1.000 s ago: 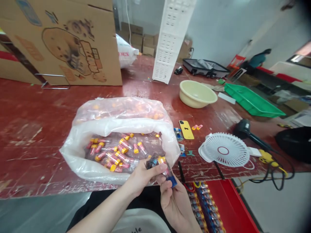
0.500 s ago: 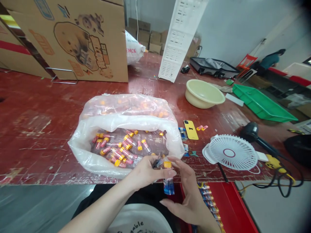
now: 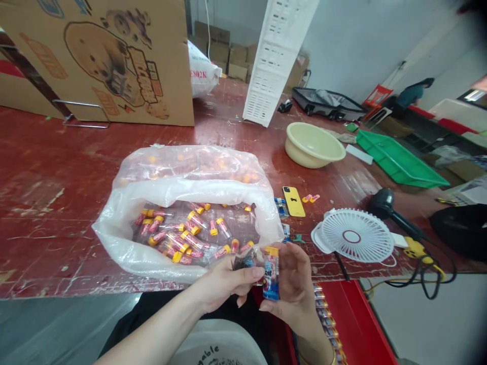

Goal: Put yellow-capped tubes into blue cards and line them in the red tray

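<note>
Head view: low centre, the left hand [image 3: 224, 286] is closed on dark glossy plastic [image 3: 243, 260]; the right hand [image 3: 294, 289] grips a clear yellow-capped tube with a blue lower end [image 3: 271, 276]. Beyond, left of centre, a translucent white plastic bag [image 3: 182, 189] holds pink-labelled, yellow-capped tubes [image 3: 197, 220].

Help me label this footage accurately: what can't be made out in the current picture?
All in the head view:
Print on the blue-and-orange item: too small and blurred.
Full shape of the dark item: partly covered by the left hand.
Count of yellow-capped tubes: cloudy plastic of the bag veils many.
Rest of the red container: cut off by the bottom edge, partly behind the right hand and forearm.
</note>
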Action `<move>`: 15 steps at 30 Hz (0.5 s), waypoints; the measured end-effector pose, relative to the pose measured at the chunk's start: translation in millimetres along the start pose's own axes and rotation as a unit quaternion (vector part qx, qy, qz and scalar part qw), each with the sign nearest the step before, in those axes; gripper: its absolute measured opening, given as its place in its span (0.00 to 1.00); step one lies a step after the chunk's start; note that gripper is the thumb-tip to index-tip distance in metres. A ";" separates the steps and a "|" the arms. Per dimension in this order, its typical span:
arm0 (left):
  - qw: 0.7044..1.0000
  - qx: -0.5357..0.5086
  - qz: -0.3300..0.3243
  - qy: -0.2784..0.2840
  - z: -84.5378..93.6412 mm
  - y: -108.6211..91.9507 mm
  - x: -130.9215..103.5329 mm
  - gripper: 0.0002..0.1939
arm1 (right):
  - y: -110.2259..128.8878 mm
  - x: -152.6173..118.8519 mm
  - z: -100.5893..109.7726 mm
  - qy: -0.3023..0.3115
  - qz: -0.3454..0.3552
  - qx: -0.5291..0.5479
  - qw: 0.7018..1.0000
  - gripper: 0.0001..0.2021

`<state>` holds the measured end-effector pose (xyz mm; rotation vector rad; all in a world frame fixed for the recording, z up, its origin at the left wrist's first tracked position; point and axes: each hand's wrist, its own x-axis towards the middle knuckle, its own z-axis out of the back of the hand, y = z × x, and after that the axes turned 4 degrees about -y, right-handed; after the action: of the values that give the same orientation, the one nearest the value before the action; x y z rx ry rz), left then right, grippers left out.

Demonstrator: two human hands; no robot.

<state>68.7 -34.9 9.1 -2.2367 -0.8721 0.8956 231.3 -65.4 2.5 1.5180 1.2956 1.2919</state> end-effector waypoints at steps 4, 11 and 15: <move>1.000 -0.009 -0.004 -0.021 -7.6 4.1 2.3 0.17 | -1.5 -3.2 -3.0 0.007 -0.019 0.014 1.000 0.41; 0.995 0.072 -0.032 -0.057 -13.5 0.5 1.8 0.17 | -1.2 -1.9 3.7 0.038 0.029 -0.106 0.993 0.40; 0.985 0.136 -0.048 -0.091 -13.2 -1.2 0.9 0.15 | -1.8 1.8 5.0 0.039 0.099 -0.212 0.972 0.42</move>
<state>78.7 -36.9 17.7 -1.8866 -0.8742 1.1143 235.7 -62.9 0.1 1.3216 0.8542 1.6482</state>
